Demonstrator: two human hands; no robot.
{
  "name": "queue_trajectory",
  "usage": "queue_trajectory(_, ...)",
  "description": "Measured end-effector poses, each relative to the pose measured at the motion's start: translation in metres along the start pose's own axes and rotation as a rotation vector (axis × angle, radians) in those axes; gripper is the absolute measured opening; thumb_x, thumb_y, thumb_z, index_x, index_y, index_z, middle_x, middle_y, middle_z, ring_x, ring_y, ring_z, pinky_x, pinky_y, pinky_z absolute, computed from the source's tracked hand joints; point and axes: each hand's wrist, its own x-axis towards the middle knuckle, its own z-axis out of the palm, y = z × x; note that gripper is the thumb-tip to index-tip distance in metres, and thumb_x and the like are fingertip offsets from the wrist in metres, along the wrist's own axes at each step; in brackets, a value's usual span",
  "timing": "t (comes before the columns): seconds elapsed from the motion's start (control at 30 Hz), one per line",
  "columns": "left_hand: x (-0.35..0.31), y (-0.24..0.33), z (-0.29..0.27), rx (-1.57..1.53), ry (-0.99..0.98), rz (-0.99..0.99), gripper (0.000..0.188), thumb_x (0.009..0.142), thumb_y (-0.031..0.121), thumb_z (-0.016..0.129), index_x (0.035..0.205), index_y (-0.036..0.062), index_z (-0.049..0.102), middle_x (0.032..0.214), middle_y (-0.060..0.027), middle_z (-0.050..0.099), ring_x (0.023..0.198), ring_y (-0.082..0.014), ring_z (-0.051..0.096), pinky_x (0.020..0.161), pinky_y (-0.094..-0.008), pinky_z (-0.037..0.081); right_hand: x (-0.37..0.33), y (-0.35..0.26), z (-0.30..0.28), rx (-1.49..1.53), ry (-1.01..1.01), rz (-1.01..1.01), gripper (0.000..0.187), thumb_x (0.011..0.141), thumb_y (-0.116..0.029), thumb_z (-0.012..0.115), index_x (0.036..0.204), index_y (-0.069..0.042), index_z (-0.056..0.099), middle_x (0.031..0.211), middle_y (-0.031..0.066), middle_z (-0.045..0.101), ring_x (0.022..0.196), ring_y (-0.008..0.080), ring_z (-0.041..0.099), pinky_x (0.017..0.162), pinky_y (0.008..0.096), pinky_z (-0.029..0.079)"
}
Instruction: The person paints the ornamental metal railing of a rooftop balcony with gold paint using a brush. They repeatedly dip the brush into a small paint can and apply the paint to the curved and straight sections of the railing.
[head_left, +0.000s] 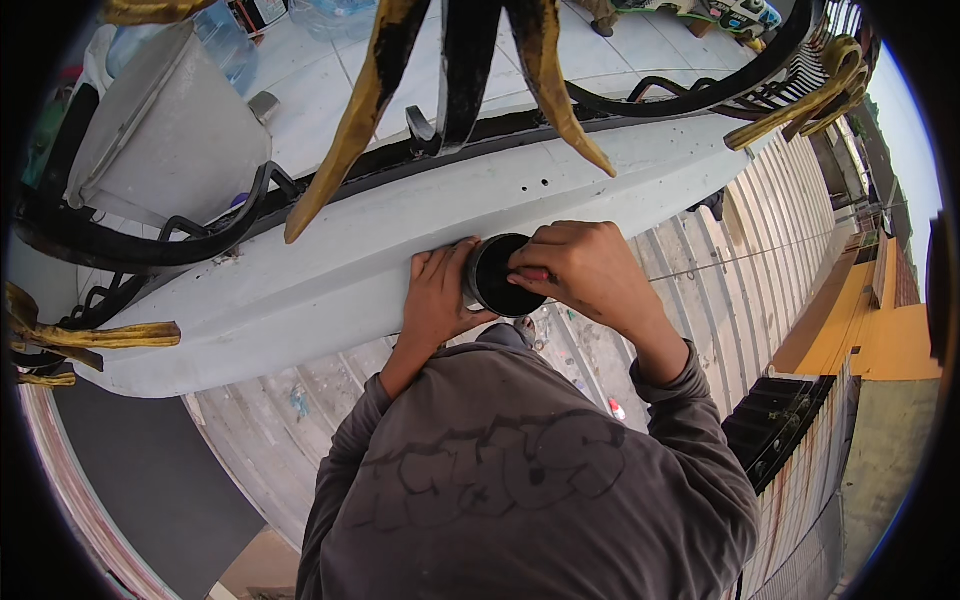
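A round open can (492, 275) with a black inside and a silvery outer wall stands at the near edge of the white concrete ledge. Around its left side curves my left hand (437, 290), fingers and thumb against the wall. My right hand (585, 265) is closed at the can's right rim. It pinches a red-handled tool (535, 274); the tool's other end is hidden, so its kind cannot be made out. Above the can hang the pointed leaf-shaped tips of a black and gold metal railing (460, 80).
The white ledge (330, 245) runs across in front of me, with a curved black rail (110, 240) along it. Behind the rail are a grey-white bucket (165, 130) and clear plastic bottles (225, 45). Below lies a ribbed roof (720, 270); orange walls (870, 320) rise at right.
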Motion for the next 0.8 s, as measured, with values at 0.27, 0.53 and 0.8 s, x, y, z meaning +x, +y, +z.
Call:
queue_trajectory(0.27, 0.000, 0.000, 0.000, 0.010, -0.016, -0.007, 0.107, 0.066, 0.065, 0.086, 0.143, 0.0004, 0.051, 0.139, -0.0124, 0.063, 0.121, -0.0305, 0.062, 0.105, -0.0477, 0.039, 0.007, 0.001, 0.001, -0.053, -0.014, -0.068, 0.018, 0.083, -0.028, 0.081, 0.091, -0.012, 0.077, 0.077, 0.0025, 0.065, 0.075, 0.0243, 0.067, 0.065, 0.0388, 0.052)
queue_trajectory(0.53, -0.002, -0.001, 0.003, -0.041, 0.004, -0.032, 0.105, 0.060, 0.057, 0.091, 0.143, 0.0056, 0.051, 0.138, -0.0109, 0.064, 0.122, -0.0305, 0.062, 0.104, -0.0482, 0.037, 0.011, 0.001, 0.003, -0.109, -0.062, -0.083, 0.018, 0.086, -0.029, 0.078, 0.094, -0.013, 0.076, 0.080, 0.0019, 0.066, 0.078, 0.0250, 0.068, 0.066, 0.0401, 0.052)
queue_trajectory(0.8, -0.001, 0.001, 0.004, -0.027, 0.015, -0.040, 0.106, 0.058, 0.055, 0.092, 0.142, 0.0048, 0.052, 0.136, -0.0114, 0.065, 0.122, -0.0310, 0.062, 0.106, -0.0481, 0.037, 0.005, -0.003, -0.021, -0.007, -0.003, -0.024, 0.018, 0.083, -0.024, 0.085, 0.093, -0.010, 0.079, 0.078, 0.0047, 0.070, 0.071, 0.0235, 0.070, 0.064, 0.0356, 0.055)
